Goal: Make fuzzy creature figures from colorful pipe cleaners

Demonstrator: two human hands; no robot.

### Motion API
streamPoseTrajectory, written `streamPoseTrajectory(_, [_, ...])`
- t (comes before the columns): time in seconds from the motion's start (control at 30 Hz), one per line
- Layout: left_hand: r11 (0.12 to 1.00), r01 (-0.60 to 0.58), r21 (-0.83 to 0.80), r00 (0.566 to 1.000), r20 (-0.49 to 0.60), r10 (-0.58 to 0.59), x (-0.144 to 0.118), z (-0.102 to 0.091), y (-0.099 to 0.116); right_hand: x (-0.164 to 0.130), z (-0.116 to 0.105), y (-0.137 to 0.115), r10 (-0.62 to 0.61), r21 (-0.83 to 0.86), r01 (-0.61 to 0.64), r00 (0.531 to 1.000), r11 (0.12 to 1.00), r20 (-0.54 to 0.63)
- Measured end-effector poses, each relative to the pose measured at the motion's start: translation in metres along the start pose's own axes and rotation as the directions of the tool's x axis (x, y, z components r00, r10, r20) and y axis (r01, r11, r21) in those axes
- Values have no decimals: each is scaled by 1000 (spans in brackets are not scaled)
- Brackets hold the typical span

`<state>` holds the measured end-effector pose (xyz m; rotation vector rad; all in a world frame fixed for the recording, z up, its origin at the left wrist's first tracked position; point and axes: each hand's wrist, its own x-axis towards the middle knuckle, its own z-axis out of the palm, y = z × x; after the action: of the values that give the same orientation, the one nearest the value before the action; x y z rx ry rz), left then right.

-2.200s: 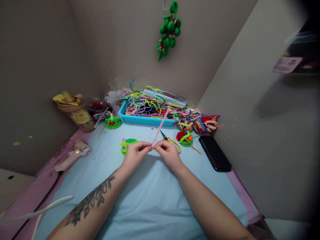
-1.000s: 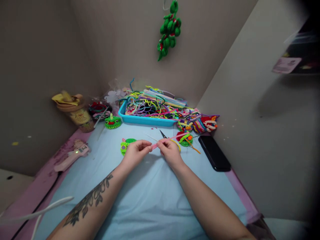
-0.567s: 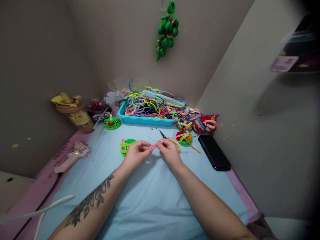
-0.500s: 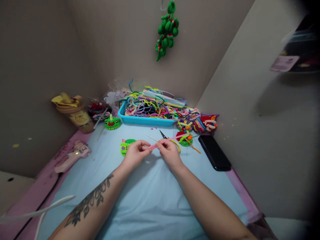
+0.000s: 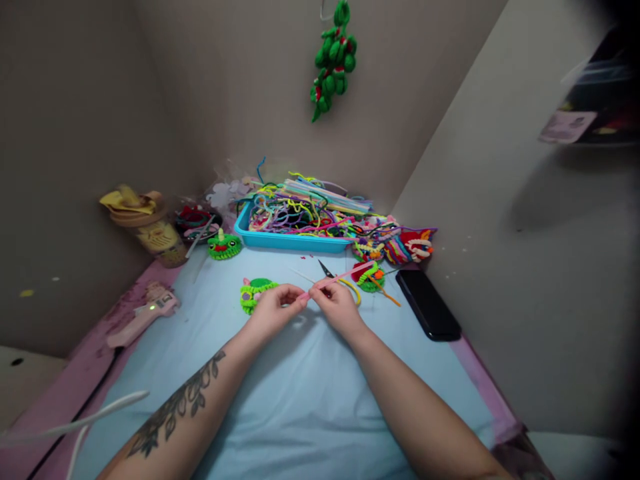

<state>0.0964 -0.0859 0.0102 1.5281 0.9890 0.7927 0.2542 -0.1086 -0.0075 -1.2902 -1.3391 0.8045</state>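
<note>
Grey walls close in a corner around a worktop (image 5: 280,413) covered in pale blue cloth with a pink edge, and a green ornament (image 5: 332,60) hangs on the far wall. Near the middle, the left hand (image 5: 273,311) and the right hand (image 5: 339,308) each pinch a pink pipe cleaner (image 5: 340,278) held just above the cloth. Behind them lie scissors (image 5: 327,270), a blue tray (image 5: 290,240) heaped with pipe cleaners, a black phone (image 5: 427,305) to the right and a glue gun (image 5: 143,315) to the left.
</note>
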Motion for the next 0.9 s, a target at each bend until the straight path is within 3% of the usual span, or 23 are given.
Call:
streamPoseTrajectory(0.17, [944, -63, 323, 998, -2, 67, -1, -3, 0, -3, 4, -2, -3, -55, 4, 1000, 998, 30])
streamPoseTrajectory(0.23, [925, -89, 369, 996, 7, 93, -1, -3, 0, -3, 5, -2, 3, -10, -3, 1000, 1000, 24])
streamPoseTrajectory(0.33, [949, -84, 304, 996, 49, 73, -1, -2, 1, -3, 5, -2, 43, 121, -46, 999, 992, 26])
streamPoseTrajectory(0.5, [994, 40, 102, 996, 77, -48, -2, -1, 3, -3, 4, -1, 163, 243, -175, 984, 954, 69])
streamPoseTrajectory(0.73, [991, -6, 132, 999, 41, 1, -1, 1, -2, -2, 6, 2, 122, 130, -130, 990, 983, 71])
streamPoseTrajectory(0.9, [997, 26, 68, 999, 17, -27, 0, 2, 1, -3, 9, 7, 59, 40, -62, 995, 997, 84])
